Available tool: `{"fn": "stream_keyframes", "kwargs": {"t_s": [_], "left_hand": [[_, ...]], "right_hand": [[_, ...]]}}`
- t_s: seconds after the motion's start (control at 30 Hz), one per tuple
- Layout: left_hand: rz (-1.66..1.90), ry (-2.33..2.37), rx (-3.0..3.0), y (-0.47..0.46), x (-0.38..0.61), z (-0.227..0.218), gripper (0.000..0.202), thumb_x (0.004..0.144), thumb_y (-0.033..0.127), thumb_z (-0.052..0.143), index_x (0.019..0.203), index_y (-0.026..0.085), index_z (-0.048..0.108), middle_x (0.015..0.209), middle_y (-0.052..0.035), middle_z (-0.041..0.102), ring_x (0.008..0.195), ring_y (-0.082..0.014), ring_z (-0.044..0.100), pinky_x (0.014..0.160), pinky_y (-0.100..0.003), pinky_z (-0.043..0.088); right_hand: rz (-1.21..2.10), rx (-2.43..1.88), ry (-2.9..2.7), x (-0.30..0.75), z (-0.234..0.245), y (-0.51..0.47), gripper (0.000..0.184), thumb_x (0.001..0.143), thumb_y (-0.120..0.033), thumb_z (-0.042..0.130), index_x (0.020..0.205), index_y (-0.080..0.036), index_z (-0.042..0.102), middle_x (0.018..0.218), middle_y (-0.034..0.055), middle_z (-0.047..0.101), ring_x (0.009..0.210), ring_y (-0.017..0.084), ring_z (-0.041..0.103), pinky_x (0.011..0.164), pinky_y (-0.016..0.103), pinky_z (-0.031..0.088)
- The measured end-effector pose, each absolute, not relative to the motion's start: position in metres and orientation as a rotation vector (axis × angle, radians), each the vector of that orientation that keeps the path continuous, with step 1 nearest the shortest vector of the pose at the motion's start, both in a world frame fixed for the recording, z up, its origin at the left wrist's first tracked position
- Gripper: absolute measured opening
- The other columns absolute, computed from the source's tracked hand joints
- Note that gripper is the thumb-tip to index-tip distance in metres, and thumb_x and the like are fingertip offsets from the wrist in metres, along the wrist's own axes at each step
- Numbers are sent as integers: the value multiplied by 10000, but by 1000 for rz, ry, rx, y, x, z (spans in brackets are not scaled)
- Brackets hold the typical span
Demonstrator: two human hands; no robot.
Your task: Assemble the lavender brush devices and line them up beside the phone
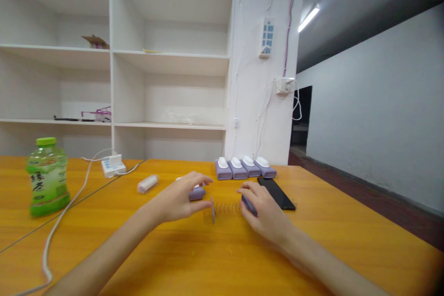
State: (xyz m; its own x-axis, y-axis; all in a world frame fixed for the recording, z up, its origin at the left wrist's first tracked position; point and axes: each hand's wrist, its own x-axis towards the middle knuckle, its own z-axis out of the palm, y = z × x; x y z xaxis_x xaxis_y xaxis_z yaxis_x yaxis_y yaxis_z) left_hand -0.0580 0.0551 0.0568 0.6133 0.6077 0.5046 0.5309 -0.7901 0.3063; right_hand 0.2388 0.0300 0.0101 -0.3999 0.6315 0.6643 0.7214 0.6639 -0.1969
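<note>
My right hand (pixel 265 210) has its fingers wrapped round a small purple piece (pixel 249 206). From that piece a thin coil spring (pixel 227 207) reaches left to an upright, thin purple plate (pixel 212 210). My left hand (pixel 182 196) has its thumb and fingers spread apart. Its thumb tip is beside the plate; whether they touch I cannot tell. Just behind the left hand, partly hidden by it, lies a purple block with holes (pixel 196 193). A black phone (pixel 277 194) lies flat beyond my right hand.
Several purple boxes with white tops (pixel 239 169) stand in a row at the table's back. A white roll (pixel 147 184) lies left of my left hand. Farther left are a green bottle (pixel 48 178), a power strip (pixel 113 166) and its white cable (pixel 65 210). Shelves (pixel 169 54) rise behind.
</note>
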Motion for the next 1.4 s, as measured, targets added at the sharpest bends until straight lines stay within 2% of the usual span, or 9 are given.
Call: {"fn": "stream_keyframes", "kwargs": {"t_s": [0.1, 0.17, 0.3, 0.47, 0.67, 0.8, 1.03, 1.2, 1.4], "left_hand": [[843, 1029, 2619, 51, -39, 25, 821, 686, 583, 813, 1389, 272, 524, 1418, -126, 550, 1302, -359, 500, 1124, -504, 374], [809, 1043, 2501, 57, -36, 3, 870, 665, 590, 825, 1402, 252, 508, 1412, -136, 551, 1295, -357, 506, 1123, -504, 380], [884, 952, 2312, 63, -32, -17, 753, 731, 517, 809, 1374, 267, 508, 1314, -86, 609, 1176, -275, 584, 1054, -427, 453], [941, 874, 2226, 57, -24, -12, 720, 661, 471, 875, 1269, 253, 558, 1200, -53, 647, 1049, -233, 617, 952, -378, 504], [932, 811, 2147, 65, -32, -6, 655, 624, 404, 911, 1172, 219, 604, 1152, -56, 658, 979, -216, 631, 880, -351, 517], [917, 835, 2122, 74, -40, -6, 673, 596, 363, 929, 1165, 208, 606, 1155, -62, 652, 1003, -222, 626, 875, -345, 515], [881, 902, 2143, 76, -41, -9, 636, 559, 428, 934, 1072, 186, 647, 1060, -46, 669, 936, -219, 619, 871, -360, 497], [887, 914, 2177, 73, -37, -8, 628, 549, 469, 928, 1039, 185, 658, 1033, -33, 671, 941, -219, 604, 875, -343, 478], [913, 895, 2209, 61, -26, -9, 613, 568, 498, 913, 1031, 192, 652, 986, -16, 672, 909, -207, 603, 846, -322, 478]], "right_hand": [[-199, -929, -2313, 217, 6, 21, 400, 937, -143, 499, 1325, -217, 567, 1337, 115, 586, 1233, 286, 524, 1070, 463, 414], [-168, -914, -2378, 206, 2, 20, 452, 951, -138, 485, 1396, -213, 506, 1383, 112, 570, 1266, 282, 511, 1096, 460, 399], [-16, -982, -2350, 199, -7, 26, 424, 974, -171, 501, 1396, -211, 496, 1352, 117, 587, 1234, 278, 537, 1071, 437, 428], [145, -982, -2320, 204, -9, 28, 201, 995, -186, 502, 1141, -241, 629, 1077, 55, 650, 1015, 224, 599, 930, 354, 493], [-29, -922, -2350, 215, 5, 23, 428, 968, -235, 567, 1392, -250, 513, 1232, 97, 607, 1129, 261, 561, 1007, 412, 464], [-150, -951, -2220, 239, 15, 31, 381, 947, -243, 587, 1327, -221, 580, 1253, 123, 594, 1154, 278, 552, 1028, 455, 448], [105, -962, -2331, 265, 5, 43, 267, 971, -338, 592, 1208, -235, 661, 1219, 96, 593, 1151, 229, 563, 1036, 386, 447], [-149, -1023, -2373, 241, 5, 33, 328, 945, -414, 638, 1232, -256, 647, 1254, 94, 604, 1177, 270, 533, 1054, 475, 377], [-365, -1044, -2466, 206, 12, 19, 216, 1037, -302, 470, 1157, -235, 636, 1116, 73, 674, 1101, 253, 570, 1049, 509, 302]]}}
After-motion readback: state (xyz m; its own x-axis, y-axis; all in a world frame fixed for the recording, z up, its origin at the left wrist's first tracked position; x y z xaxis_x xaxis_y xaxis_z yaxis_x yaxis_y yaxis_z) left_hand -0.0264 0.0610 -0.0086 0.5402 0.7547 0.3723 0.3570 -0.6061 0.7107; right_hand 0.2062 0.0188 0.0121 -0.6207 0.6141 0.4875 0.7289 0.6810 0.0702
